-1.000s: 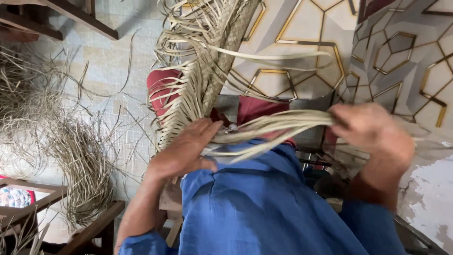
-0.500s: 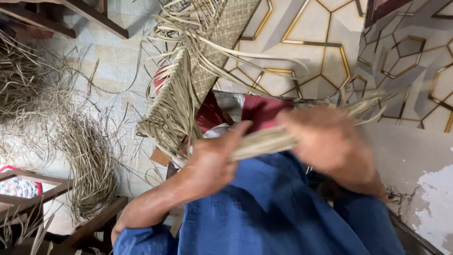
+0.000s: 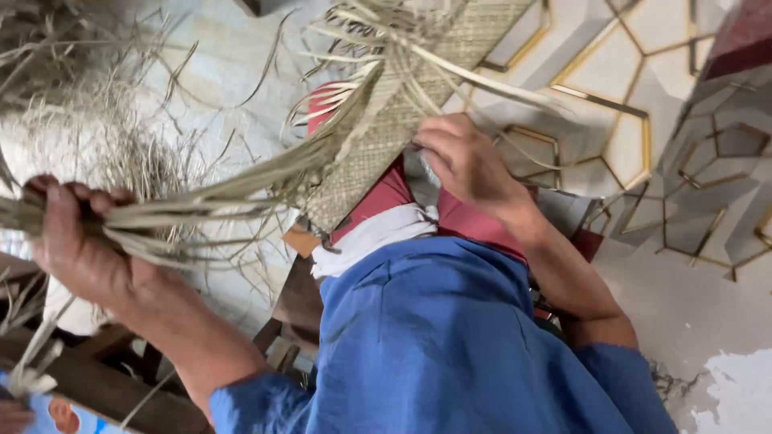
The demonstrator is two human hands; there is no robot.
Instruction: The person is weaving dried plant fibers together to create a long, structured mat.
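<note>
A partly woven straw mat [image 3: 402, 112] lies across my lap, with loose pale strands fanning out from its edges. My left hand [image 3: 76, 241] is out at the far left, shut on a bundle of long loose strands [image 3: 217, 201] that runs back to the mat's lower edge. My right hand [image 3: 466, 165] rests on the mat's right edge, fingers curled onto the weave and a few strands. My blue shirt [image 3: 450, 345] and red trousers [image 3: 378, 201] fill the lower middle.
A heap of loose straw [image 3: 104, 137] lies on the pale floor at the left. Wooden frame pieces [image 3: 96, 378] sit at the lower left. A white wall with gold geometric lines [image 3: 635, 137] stands at the right.
My left hand has swept the strand bundle from the middle out to the far left. My right hand let go of the bundle and moved up onto the mat's edge.
</note>
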